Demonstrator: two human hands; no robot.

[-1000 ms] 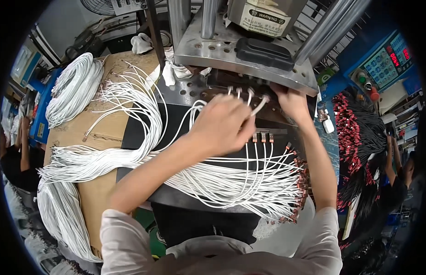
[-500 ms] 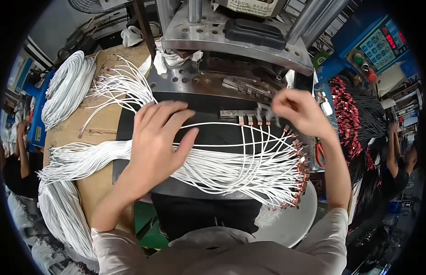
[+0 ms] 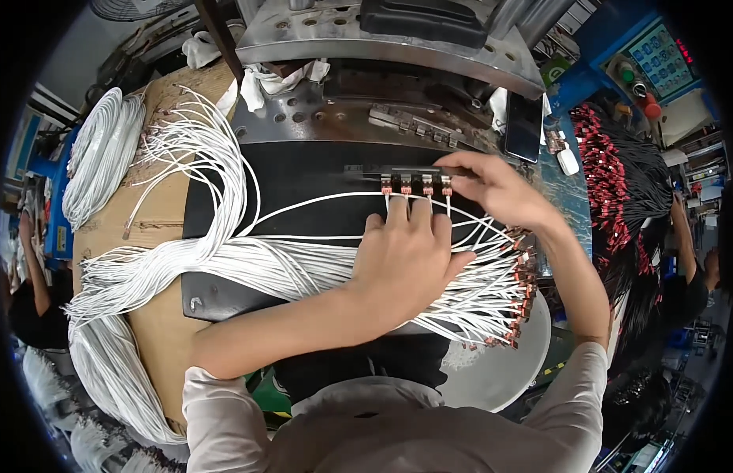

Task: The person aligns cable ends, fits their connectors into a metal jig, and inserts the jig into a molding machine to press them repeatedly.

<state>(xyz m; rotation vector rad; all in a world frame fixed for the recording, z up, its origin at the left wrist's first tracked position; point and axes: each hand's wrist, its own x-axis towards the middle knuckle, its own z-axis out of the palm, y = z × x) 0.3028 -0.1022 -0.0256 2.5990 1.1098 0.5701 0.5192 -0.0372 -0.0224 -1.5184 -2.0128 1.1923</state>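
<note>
Fingers (image 3: 397, 210) of the left hand (image 3: 402, 270) lay slightly spread, hiding some white cables (image 3: 248, 264) beneath; I couldn't tell whether they gripped any. Just beyond their tips, connectors (image 3: 407, 187) lined a dark metal bar (image 3: 368, 169), its end hidden in the pinching right hand (image 3: 496, 189).

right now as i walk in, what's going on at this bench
White cables are being handled in front of a metal press. The person's left hand is over them, its fingertips just below a row of four connectors at a dark metal bar. The right hand is at the bar's right end. A white coil lies off to the left.
</note>
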